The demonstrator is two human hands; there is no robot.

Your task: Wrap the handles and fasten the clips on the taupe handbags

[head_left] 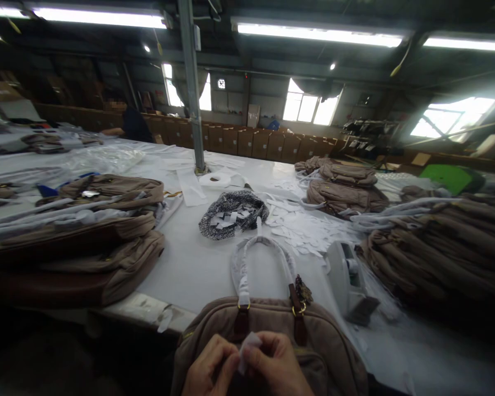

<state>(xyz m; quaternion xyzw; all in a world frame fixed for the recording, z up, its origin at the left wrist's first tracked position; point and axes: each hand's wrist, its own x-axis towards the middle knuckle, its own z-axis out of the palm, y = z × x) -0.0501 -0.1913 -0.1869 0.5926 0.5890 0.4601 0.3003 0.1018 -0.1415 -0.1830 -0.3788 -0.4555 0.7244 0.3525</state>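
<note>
The white slip point(251, 341) is pinched at the front of the taupe handbag point(272, 320), between the fingers of the left hand point(212, 363) and the right hand point(281, 360); on each, thumb and forefinger are closed on it. White-wrapped handles point(243, 275) rise from the handbag's top, and a dark charm point(303, 291) hangs by its right-hand strap. The handbag is at the near edge of the white counter point(181, 264). Beyond the handbag sits a speckled cloth holder point(214, 227) with white pieces inside; loose scraps point(301, 226) spread beyond the handbag to its right. A grey tape dispenser point(341, 280) stands right of the handbag, with a bag pile point(437, 242) farther right; stacked bags point(124, 258) lie to its left.
</note>
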